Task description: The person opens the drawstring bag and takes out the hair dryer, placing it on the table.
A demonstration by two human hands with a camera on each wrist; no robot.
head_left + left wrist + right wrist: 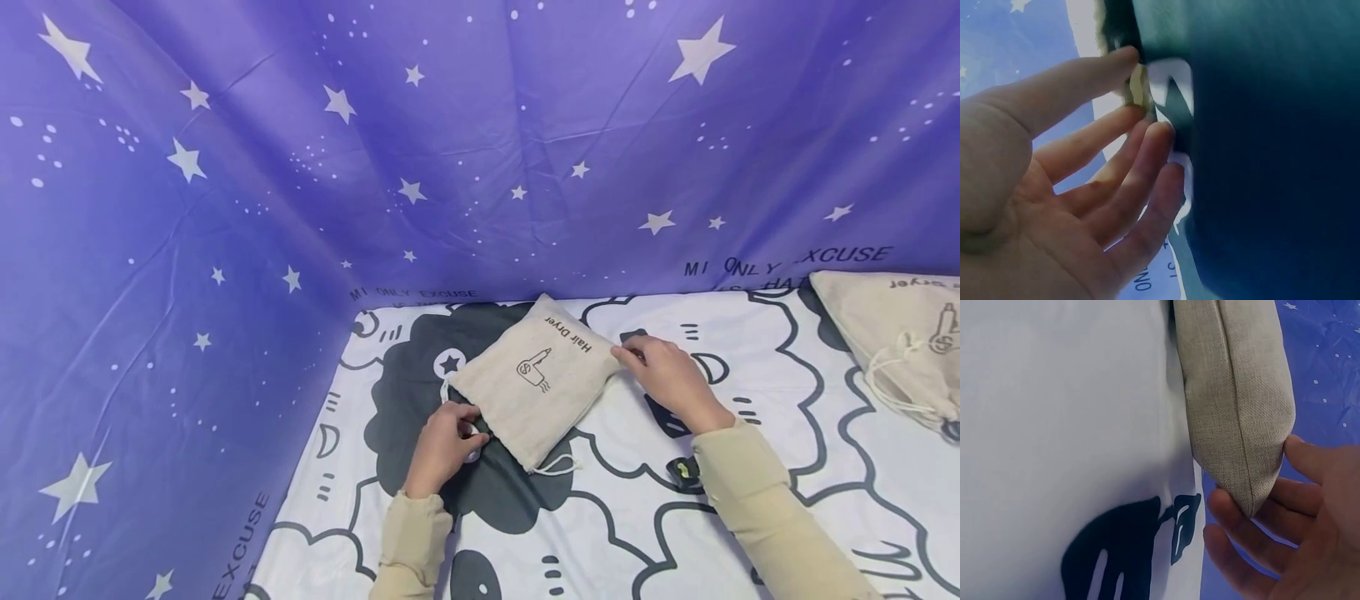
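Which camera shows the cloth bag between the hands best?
The head view, because nearly the whole cloth bag shows, with its drawing and words. The right wrist view shows only one end, with a seam, at the right hand. In the left wrist view, a small strip might be bag; it's unclear.

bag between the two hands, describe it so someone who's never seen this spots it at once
Below the purple curtain spreads a cartoon-print cloth with a dark patch. Over that patch, between the left hand and right hand, is a beige bag printed "Hair Dryer". Unlike the second bag, cut off at the right edge, this one has hands at it.
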